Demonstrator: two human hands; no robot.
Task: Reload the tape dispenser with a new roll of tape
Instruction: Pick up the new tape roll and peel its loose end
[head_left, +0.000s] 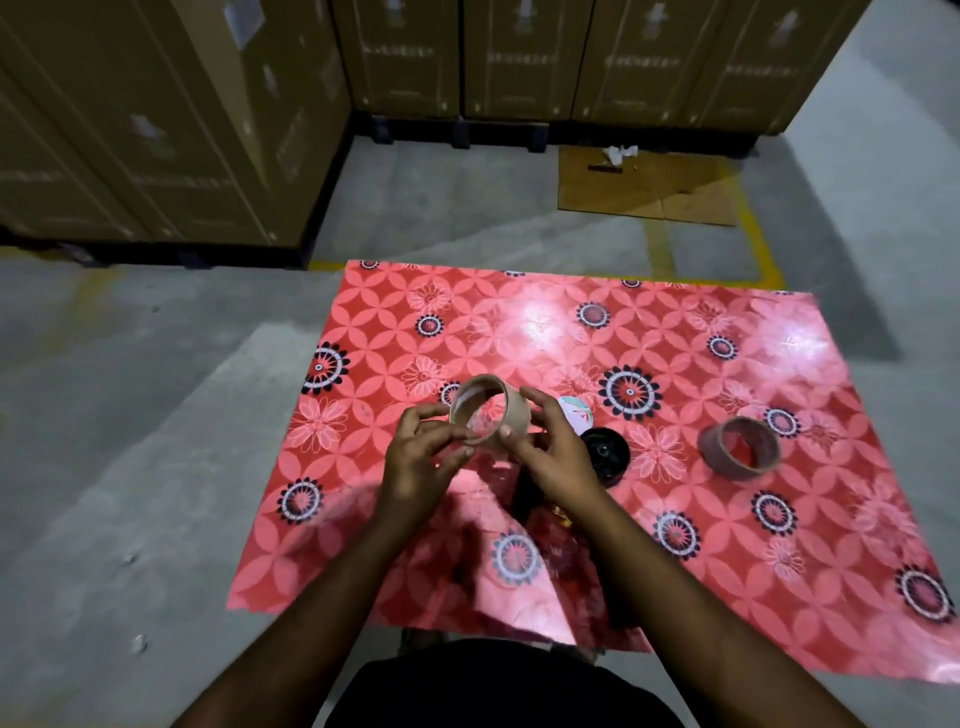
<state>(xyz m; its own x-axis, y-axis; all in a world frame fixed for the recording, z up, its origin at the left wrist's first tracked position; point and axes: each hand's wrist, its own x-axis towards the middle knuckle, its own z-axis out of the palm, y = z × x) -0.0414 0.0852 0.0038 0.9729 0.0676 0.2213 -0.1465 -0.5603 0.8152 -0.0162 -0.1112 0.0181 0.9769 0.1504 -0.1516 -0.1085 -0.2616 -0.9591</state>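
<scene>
I hold a roll (491, 410) of clear tape up over the red flowered cloth (701, 519), tilted so its open middle faces me. My left hand (421, 457) pinches its near left rim, thumb and fingers curled round the edge. My right hand (550, 452) grips its right side, fingers bent over the brown outer face and the thumb on the near rim. The dispenser (605, 456) lies on the cloth just beyond my right hand, its black wheel showing, the rest hidden under my wrist and too dark to read. A white disc (575, 413) sits beside it, partly behind my fingers. A second brown ring (740, 448) rests on the cloth well to the right. Stacked cartons (156, 130) stand on the concrete floor (130, 415) beyond.
</scene>
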